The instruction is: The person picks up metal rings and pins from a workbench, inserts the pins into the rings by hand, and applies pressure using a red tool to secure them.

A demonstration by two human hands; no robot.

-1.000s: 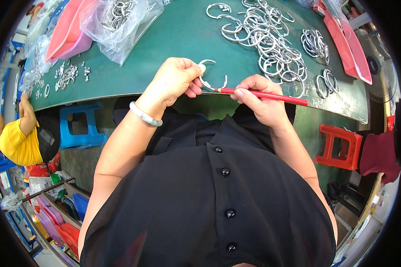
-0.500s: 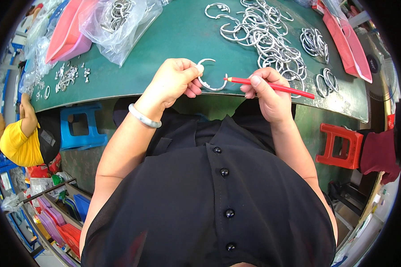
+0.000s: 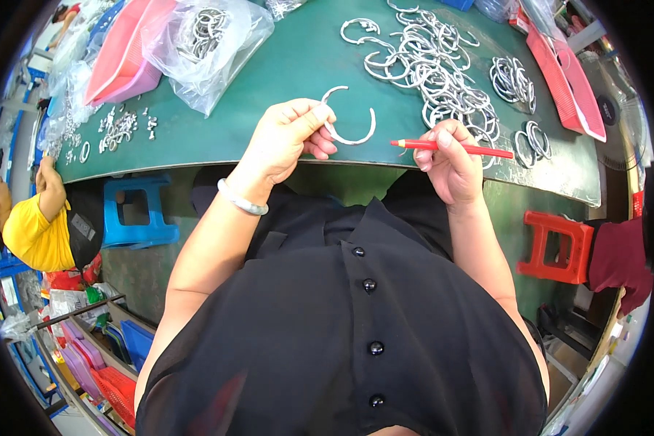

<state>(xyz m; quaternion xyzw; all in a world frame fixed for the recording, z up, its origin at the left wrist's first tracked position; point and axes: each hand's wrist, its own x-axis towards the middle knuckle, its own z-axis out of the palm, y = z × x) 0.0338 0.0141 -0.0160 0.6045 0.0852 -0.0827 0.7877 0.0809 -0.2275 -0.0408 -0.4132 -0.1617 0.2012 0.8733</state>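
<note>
Between the thumb and fingers of my left hand (image 3: pixel 295 134) is a silver open metal ring (image 3: pixel 356 141), its gap toward the upper right. My right hand (image 3: pixel 452 161) grips a red pencil (image 3: pixel 479 150), whose tip points left toward the ring, a short way apart from it. Beyond my right hand lies a heap of similar silver rings (image 3: pixel 432 62), partly opened and tangled. A smaller bunch of rings (image 3: pixel 512 83) sits right of the heap, and a few more rings (image 3: pixel 534 142) lie near the front edge.
The green table (image 3: pixel 283 58) carries a clear plastic bag (image 3: pixel 232 54) of metal parts, a pink basket (image 3: pixel 120 54), small metal pieces (image 3: pixel 116 131) at left and a red basket (image 3: pixel 567 83) at right. A person in yellow (image 3: pixel 40 232) sits left, near a blue stool (image 3: pixel 138 214); a red stool (image 3: pixel 556 247) stands right.
My right hand has drawn the pencil to the right and slightly down, so its tip has come away from the ring. The ring in my left hand has turned slightly.
</note>
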